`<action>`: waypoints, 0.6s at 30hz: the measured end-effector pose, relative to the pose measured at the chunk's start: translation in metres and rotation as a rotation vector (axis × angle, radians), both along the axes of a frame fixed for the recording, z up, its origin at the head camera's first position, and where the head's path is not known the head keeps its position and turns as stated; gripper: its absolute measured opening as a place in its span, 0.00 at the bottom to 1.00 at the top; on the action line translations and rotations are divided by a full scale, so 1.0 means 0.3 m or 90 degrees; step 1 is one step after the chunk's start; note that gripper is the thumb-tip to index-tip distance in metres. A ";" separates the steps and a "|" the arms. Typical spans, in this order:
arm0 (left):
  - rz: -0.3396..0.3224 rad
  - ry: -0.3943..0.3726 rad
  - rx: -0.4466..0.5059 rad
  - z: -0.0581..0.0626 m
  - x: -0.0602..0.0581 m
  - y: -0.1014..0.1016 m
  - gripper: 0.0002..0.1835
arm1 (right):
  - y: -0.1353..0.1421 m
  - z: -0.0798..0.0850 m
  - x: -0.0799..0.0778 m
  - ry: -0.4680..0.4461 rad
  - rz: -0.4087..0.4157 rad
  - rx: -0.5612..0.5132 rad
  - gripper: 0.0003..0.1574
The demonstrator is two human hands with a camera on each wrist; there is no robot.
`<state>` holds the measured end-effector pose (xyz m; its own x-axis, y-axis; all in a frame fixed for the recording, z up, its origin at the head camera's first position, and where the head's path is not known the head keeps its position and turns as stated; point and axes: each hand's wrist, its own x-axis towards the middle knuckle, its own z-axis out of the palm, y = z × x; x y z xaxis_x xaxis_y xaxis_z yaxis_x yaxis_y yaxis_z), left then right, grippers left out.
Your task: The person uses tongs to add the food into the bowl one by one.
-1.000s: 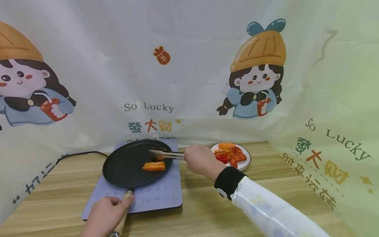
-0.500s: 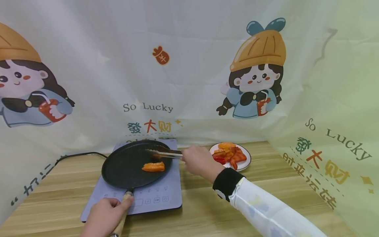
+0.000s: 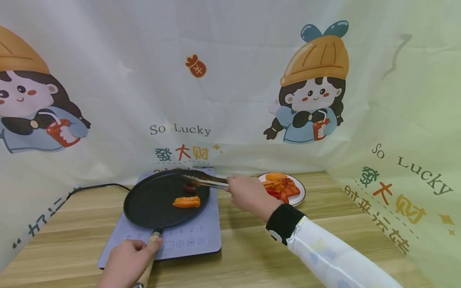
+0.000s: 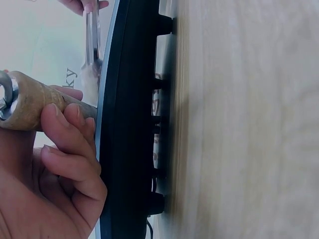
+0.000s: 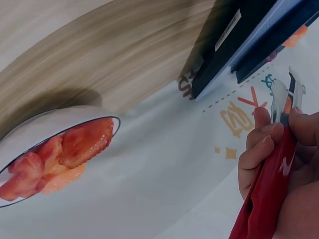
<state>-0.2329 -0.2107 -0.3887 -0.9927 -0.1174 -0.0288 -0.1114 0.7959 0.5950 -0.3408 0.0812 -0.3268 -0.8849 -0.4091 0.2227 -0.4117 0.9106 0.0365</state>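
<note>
Fingers of left hand curled round tan wooden handle of circular black pan over flat lavender cooktop; right hand gripping red-handled metal tongs, tips over pan, beyond oblong orange food piece.

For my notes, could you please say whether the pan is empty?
Not empty: an orange piece lies on the pan, near the tongs.

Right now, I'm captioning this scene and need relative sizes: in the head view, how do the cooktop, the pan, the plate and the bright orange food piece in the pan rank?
1. Cooktop, by outline; the pan covers part
2. Pan
3. Plate
4. Bright orange food piece
</note>
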 end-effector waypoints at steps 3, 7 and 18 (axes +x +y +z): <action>0.001 -0.002 0.001 0.003 0.002 0.002 0.32 | 0.019 -0.002 0.004 0.002 0.001 -0.005 0.13; 0.000 -0.003 0.001 0.004 0.002 0.004 0.31 | 0.053 -0.017 0.010 0.008 -0.007 -0.017 0.11; -0.006 0.004 -0.007 0.000 0.000 0.000 0.32 | 0.211 -0.041 0.031 0.043 -0.043 -0.045 0.11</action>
<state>-0.2329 -0.2107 -0.3889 -0.9939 -0.1080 -0.0209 -0.0996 0.8038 0.5864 -0.3315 0.1444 -0.3391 -0.8921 -0.3296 0.3090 -0.3477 0.9376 -0.0039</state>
